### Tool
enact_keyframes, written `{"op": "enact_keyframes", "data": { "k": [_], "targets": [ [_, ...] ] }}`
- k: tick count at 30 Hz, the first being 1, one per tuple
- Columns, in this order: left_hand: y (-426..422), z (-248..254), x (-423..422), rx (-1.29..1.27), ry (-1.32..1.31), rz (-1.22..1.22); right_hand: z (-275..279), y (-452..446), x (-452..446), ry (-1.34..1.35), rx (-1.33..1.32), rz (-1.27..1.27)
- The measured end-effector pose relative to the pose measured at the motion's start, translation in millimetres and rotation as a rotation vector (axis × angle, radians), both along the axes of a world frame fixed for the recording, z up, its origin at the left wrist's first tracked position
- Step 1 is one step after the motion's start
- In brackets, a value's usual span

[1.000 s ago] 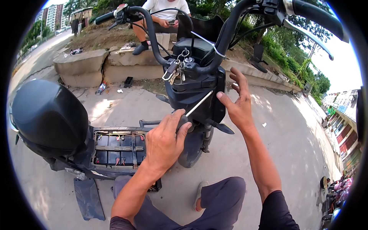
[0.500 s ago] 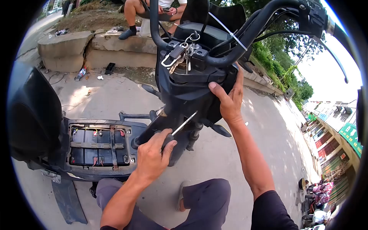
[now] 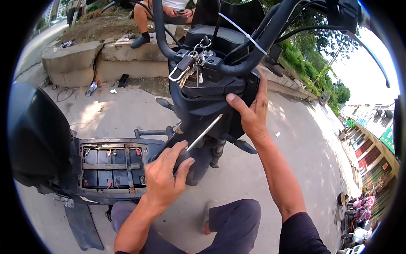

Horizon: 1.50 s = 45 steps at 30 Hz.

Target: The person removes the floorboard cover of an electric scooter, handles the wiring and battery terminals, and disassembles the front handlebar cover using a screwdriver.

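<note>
My left hand [image 3: 163, 175] is closed round the dark handle of a screwdriver [image 3: 206, 131], its bare shaft slanting up and right in front of the scooter's front panel [image 3: 203, 103]. I cannot tell whether the tip touches the panel. With the thumb in front and the fingers round the side, my right hand [image 3: 254, 116] grips the panel's right edge. Above sits a bunch of keys [image 3: 192, 67] hanging near the ignition, between the black handlebars [image 3: 253, 55]. A white cable tie [image 3: 241, 30] circles the cables there.
On the scooter's floor, an uncovered compartment shows several black batteries [image 3: 105, 163] under metal straps. The black seat [image 3: 40, 131] stands at left. A person [image 3: 141, 25] sits by the concrete kerb [image 3: 131, 53] behind. Parked vehicles [image 3: 359, 216] line the far right.
The view has shifted slightly, and the handlebars appear further left. The screwdriver's tip sits a little higher and further right, showing more shaft. My right hand keeps its grip on the panel.
</note>
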<state>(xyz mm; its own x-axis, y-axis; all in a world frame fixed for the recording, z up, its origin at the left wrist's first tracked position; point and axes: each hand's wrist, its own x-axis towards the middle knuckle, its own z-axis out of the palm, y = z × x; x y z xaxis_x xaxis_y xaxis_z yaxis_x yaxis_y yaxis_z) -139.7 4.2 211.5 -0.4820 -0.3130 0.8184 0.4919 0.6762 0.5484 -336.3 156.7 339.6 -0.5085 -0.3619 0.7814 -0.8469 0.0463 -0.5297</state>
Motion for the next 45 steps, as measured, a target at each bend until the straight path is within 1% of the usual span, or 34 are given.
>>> {"op": "enact_keyframes", "data": {
  "k": [1, 3, 6, 7, 10, 11, 14, 15, 18, 21, 24, 27, 37, 38, 40, 41, 45],
  "targets": [
    [1, 19, 0, -0.033, 0.038, 0.024, 3, 0, 4, -0.022, -0.014, 0.012],
    [-1, 46, -6, -0.103, 0.095, 0.09, 4, 2, 1, 0.021, 0.019, -0.043],
    [-5, 75, -19, -0.183, 0.086, 0.163, 3, 4, -4, 0.083, 0.02, -0.065],
    [-5, 84, -18, -0.189, 0.005, 0.191, 2, 4, -5, 0.095, 0.013, -0.06],
    [-4, 101, -24, -0.262, -0.033, 0.264, 3, 3, -5, 0.122, -0.015, -0.046],
    [-2, 104, -25, -0.242, -0.049, 0.256, 3, 3, -6, 0.134, -0.018, -0.042],
    [-1, 106, -33, -0.249, -0.031, 0.274, 1, 3, -11, 0.181, -0.029, -0.039],
    [1, 109, -32, -0.229, -0.08, 0.265, 0, 4, -12, 0.199, -0.032, -0.038],
    [3, 107, -38, -0.265, -0.026, 0.28, 0, 3, -13, 0.202, -0.037, -0.039],
    [7, 109, -37, -0.271, -0.061, 0.267, 3, 6, -10, 0.241, -0.01, -0.079],
    [9, 109, -42, -0.243, -0.042, 0.254, 3, 5, -11, 0.218, -0.025, -0.058],
    [7, 109, -44, -0.267, -0.022, 0.276, 4, 5, -9, 0.213, -0.016, -0.069],
    [11, 119, -37, -0.263, -0.088, 0.284, 7, 9, -4, 0.192, 0.018, -0.121],
    [12, 121, -36, -0.27, -0.097, 0.288, 7, 10, -4, 0.187, 0.018, -0.122],
    [10, 121, -38, -0.336, -0.029, 0.283, 8, 12, -2, 0.175, 0.016, -0.12],
    [11, 122, -39, -0.353, -0.019, 0.286, 9, 14, -1, 0.218, -0.002, -0.121],
    [12, 122, -38, -0.367, -0.049, 0.3, 3, 14, -8, 0.179, -0.065, -0.116]
  ]
}}
